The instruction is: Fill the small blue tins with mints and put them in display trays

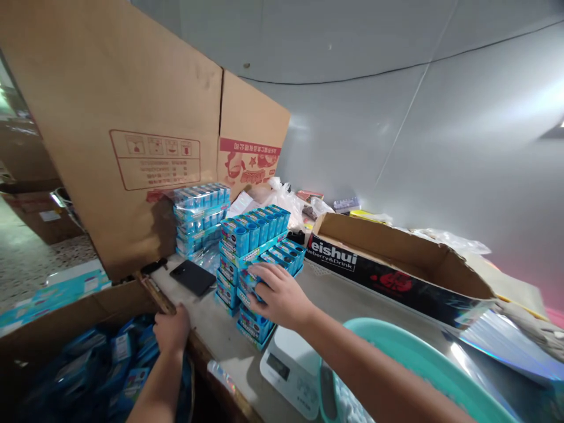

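Observation:
Blue display boxes with rows of round openings stand in stacks [231,244] in the middle of the table. My right hand [279,294] reaches over the front stack, its fingers bent against the upper box. At the edge of an open carton [106,302] on the left is my left hand [171,329], low beside the table corner; its fingertips are partly hidden, and what they hold cannot be made out. Many blue packs [118,364] lie inside that carton. Clear-wrapped blue boxes [202,217] stand behind.
A white scale [293,370] and a turquoise basin [396,341] are at the front right. An open black-sided carton [374,279] lies behind them. A dark phone [192,278] rests left of the stacks. Tall cardboard [167,94] rises at the back left.

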Demonstrator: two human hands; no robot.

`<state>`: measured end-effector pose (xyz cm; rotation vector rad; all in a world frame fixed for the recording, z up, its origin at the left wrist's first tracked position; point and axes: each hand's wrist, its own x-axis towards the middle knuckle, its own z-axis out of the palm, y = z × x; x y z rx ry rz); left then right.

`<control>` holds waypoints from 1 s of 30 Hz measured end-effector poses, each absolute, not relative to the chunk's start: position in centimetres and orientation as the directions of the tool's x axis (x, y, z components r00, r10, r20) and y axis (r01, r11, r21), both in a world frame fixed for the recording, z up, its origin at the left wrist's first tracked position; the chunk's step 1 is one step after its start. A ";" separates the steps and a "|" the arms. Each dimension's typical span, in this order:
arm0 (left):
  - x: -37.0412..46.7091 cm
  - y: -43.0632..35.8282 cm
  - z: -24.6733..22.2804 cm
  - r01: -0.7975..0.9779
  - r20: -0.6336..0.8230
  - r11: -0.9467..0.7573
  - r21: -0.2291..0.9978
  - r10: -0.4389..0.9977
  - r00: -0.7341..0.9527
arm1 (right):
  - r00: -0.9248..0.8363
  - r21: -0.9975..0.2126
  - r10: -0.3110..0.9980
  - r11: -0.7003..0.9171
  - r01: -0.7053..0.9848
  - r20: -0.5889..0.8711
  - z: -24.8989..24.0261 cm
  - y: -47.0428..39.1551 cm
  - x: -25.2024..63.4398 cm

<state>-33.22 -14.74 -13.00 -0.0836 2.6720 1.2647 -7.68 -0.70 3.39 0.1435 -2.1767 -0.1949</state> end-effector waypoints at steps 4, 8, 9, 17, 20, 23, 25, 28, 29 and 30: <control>-33.6 -14.6 -13.7 -0.141 -0.188 0.633 0.761 0.008 -0.982 | -0.561 0.047 -0.080 0.996 -0.073 0.824 2.8 -0.6 -7.8; -33.9 -14.6 -14.2 -0.133 -0.180 0.630 0.765 0.011 -0.984 | -0.588 0.040 -0.059 0.998 -0.045 0.807 2.1 -0.3 -6.7; -34.0 -14.6 -14.3 -0.125 -0.174 0.630 0.766 0.017 -0.985 | -0.601 0.039 -0.069 0.997 -0.063 0.796 2.2 -0.2 -6.4; -33.7 -14.8 -14.2 -0.115 -0.152 0.632 0.767 0.005 -0.988 | -0.852 0.201 -0.120 0.979 -0.018 0.509 5.7 -1.5 -5.7; -33.6 -14.6 -14.1 -0.111 -0.151 0.637 0.763 0.010 -0.988 | -0.928 0.256 -0.038 0.965 0.063 0.372 5.5 -2.0 -6.0; -33.4 -14.4 -13.9 -0.104 -0.149 0.656 0.747 0.013 -0.989 | -0.948 0.222 -0.010 0.973 0.065 0.320 4.7 -1.9 -6.4; -33.4 -14.6 -13.7 -0.103 -0.145 0.673 0.732 0.006 -0.989 | -0.952 0.196 -0.032 0.980 0.030 0.303 4.4 -1.7 -7.1; -33.6 -15.6 -13.1 -0.100 -0.133 0.697 0.710 -0.007 -0.991 | -0.955 0.125 -0.006 0.992 0.033 0.297 5.0 -2.1 -8.3; -33.5 -15.8 -12.8 -0.079 -0.118 0.704 0.706 0.007 -0.993 | -0.956 0.111 0.016 0.993 0.050 0.295 5.4 -2.5 -8.3; -33.2 -15.7 -12.5 -0.032 -0.092 0.708 0.706 0.046 -0.995 | -0.954 0.096 0.044 0.992 0.076 0.298 6.0 -3.0 -8.0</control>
